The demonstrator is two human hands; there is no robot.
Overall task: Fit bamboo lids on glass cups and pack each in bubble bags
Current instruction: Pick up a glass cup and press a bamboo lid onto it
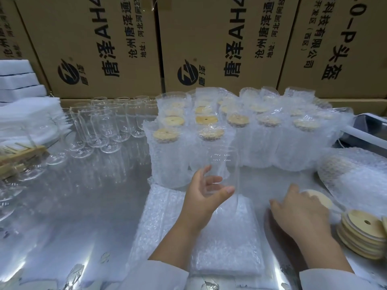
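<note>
Glass cup (225, 164): upright, long axis vertical, mouth up; in my left hand, over the far end of the flat bubble bags (219, 237).
Left hand (204, 197): fingers and thumb curled round the cup's lower wall.
Right hand (301, 214): palm down, fingertips on the near edge of a loose bamboo lid (320, 197); I cannot tell whether they pinch it.
Lid stack (364, 231): just right of that hand, at the table's right edge.
Room: packed cups (240, 130) crowd close behind the held cup; bare table (83, 206) lies open to the left; unpacked cups (109, 126) stand far left.
Appearance: clear, thin-walled, lidless, shoulder narrowing to the rim.
</note>
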